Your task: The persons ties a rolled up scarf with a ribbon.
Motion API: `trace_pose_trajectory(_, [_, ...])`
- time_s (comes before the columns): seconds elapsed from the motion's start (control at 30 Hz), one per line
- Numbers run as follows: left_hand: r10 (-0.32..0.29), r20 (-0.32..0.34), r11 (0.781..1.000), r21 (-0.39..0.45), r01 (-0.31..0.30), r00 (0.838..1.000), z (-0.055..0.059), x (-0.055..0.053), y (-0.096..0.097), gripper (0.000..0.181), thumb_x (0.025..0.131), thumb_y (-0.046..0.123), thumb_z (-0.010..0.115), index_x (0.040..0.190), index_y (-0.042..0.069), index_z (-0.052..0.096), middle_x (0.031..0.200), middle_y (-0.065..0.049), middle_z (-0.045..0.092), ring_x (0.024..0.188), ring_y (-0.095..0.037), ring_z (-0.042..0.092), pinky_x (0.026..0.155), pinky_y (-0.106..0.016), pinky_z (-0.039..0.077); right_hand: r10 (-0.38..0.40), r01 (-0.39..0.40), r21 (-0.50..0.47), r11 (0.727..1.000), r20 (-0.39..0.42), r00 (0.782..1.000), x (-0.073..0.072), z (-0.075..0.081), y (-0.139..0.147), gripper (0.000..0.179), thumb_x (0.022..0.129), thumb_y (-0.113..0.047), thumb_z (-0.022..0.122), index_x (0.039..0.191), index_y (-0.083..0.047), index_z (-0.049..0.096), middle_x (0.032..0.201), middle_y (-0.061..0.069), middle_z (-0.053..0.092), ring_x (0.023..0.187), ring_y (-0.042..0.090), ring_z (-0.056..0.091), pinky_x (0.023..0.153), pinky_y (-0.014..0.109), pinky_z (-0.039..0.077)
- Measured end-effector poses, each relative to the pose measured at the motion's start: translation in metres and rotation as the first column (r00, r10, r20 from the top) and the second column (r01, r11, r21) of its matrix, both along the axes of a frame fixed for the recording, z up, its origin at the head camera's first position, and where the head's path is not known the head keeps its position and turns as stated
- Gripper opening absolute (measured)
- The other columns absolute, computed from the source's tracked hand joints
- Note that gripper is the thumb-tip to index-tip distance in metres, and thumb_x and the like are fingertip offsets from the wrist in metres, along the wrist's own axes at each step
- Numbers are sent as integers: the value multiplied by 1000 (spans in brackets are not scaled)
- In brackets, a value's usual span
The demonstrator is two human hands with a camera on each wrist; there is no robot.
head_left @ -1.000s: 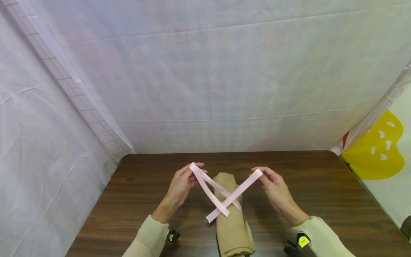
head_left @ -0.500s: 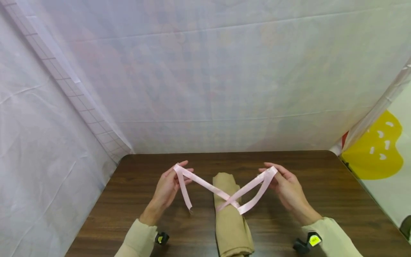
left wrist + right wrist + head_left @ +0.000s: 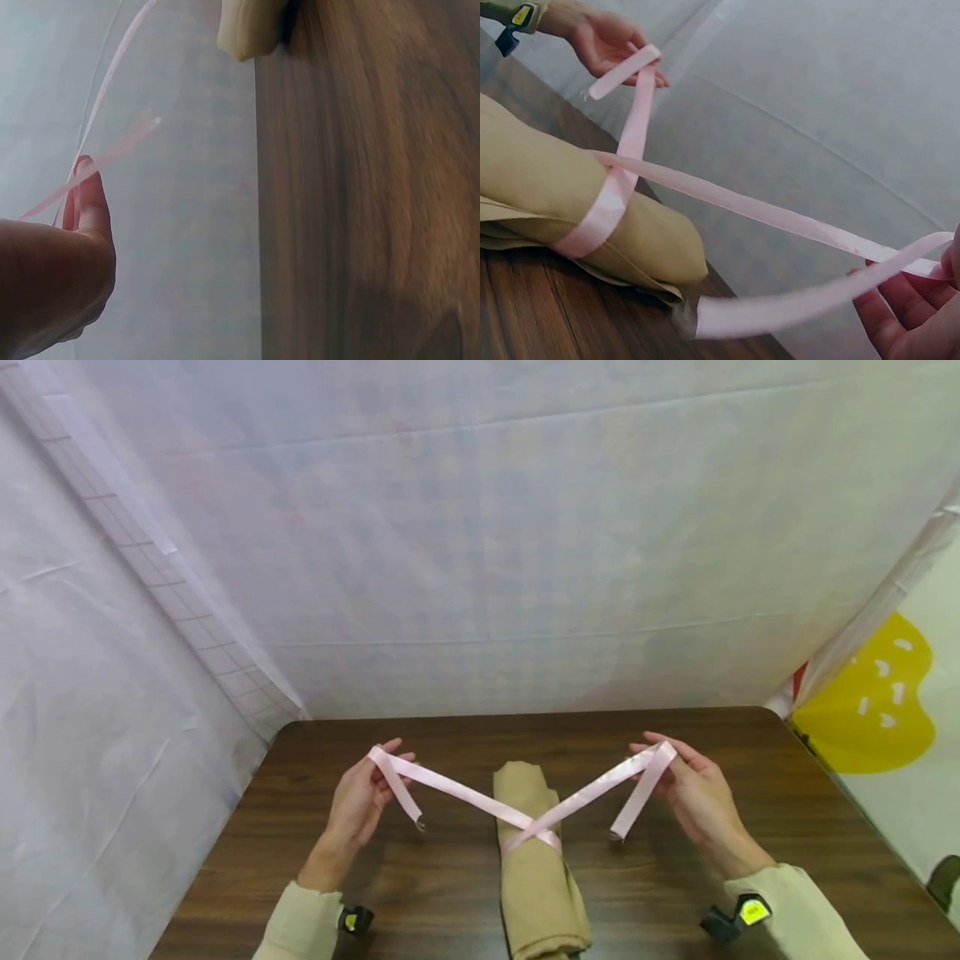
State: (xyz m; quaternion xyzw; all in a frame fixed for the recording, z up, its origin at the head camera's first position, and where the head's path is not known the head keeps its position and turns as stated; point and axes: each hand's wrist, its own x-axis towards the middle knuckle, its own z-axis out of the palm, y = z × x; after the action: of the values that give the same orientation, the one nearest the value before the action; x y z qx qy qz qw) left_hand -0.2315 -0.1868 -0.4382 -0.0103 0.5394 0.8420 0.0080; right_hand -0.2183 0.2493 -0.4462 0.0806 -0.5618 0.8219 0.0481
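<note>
A rolled tan cloth (image 3: pixel 542 893) lies lengthwise on the brown table, and a pink ribbon (image 3: pixel 461 791) wraps round it, its two ends crossing on top. My left hand (image 3: pixel 356 802) pinches one end out to the left, a short tail hanging from the fingers. To the right, my right hand (image 3: pixel 701 797) pinches the other end, with its tail dangling too. Both stretches slope up from the crossing to the hands. In the right wrist view the ribbon band (image 3: pixel 604 217) sits round the roll (image 3: pixel 656 240); the underside is hidden.
The wooden table (image 3: pixel 247 852) has a white sheet (image 3: pixel 487 568) hanging behind it and another at the left. A yellow shape with white marks (image 3: pixel 873 702) is at the far right. Each wrist wears a black device (image 3: pixel 355 920).
Both hands have moved apart, left and right, drawing the ribbon ends outward. The tails, which crossed over the roll earlier, now hang beside each hand. The cloth roll stays put.
</note>
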Motion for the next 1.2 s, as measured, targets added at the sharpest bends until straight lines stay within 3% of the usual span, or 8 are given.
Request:
trace_pose_trajectory(0.3, [4,63,1000,-14,-3,998,-5,4,-24,44,110,22,32,141,-5,46,105,-12,74,94,-18,72,82,-31,58,-37,37,-34,999,26,999,1,-5,23,23,103,-14,53,120,-12,68,108,2,75,94,12,71,75,25,57])
trace_pose_trajectory(0.5, [-23,42,999,-25,24,999,-9,7,-38,48,110,22,30,146,-9,36,106,-10,73,96,-17,71,85,-31,57,-21,25,-112,993,30,999,2,-10,42,24,103,-8,50,116,-13,70,106,5,75,93,15,72,73,27,58])
trace_pose_trajectory(0.6, [-60,2,998,22,60,998,-12,10,-47,45,110,24,29,141,-4,46,106,-9,74,97,-17,71,84,-29,57,12,-8,-187,982,17,1000,4,-12,52,29,104,-3,46,114,-10,71,105,9,75,93,18,73,75,29,59])
trace_pose_trajectory(0.77, [-134,-83,984,106,142,988,-18,15,-62,38,110,24,31,120,10,65,107,-11,74,98,-17,71,84,-28,57,65,-73,-268,961,-39,997,7,-19,69,32,105,-3,40,116,-5,70,106,15,74,95,23,73,79,34,59])
trace_pose_trajectory(0.83, [-141,-79,982,119,149,987,-19,16,-66,38,109,25,32,117,13,67,106,-11,74,98,-16,71,85,-28,57,55,-60,-265,962,-28,998,8,-23,75,31,105,-5,41,115,-6,71,105,14,74,96,21,73,79,33,59])
trace_pose_trajectory(1.0, [-107,6,989,101,106,994,-19,17,-74,37,109,30,33,114,18,68,104,-8,75,96,-15,71,87,-27,56,40,-32,-290,956,22,999,9,-30,90,32,105,-6,41,111,-7,72,103,13,75,95,21,73,78,33,59])
trace_pose_trajectory(1.2, [-111,6,990,91,110,994,-21,21,-83,41,109,30,30,110,20,70,104,-6,75,97,-14,71,87,-27,56,44,-19,-321,947,71,997,12,-36,102,29,104,-8,43,111,-9,72,103,12,75,95,21,73,77,34,59])
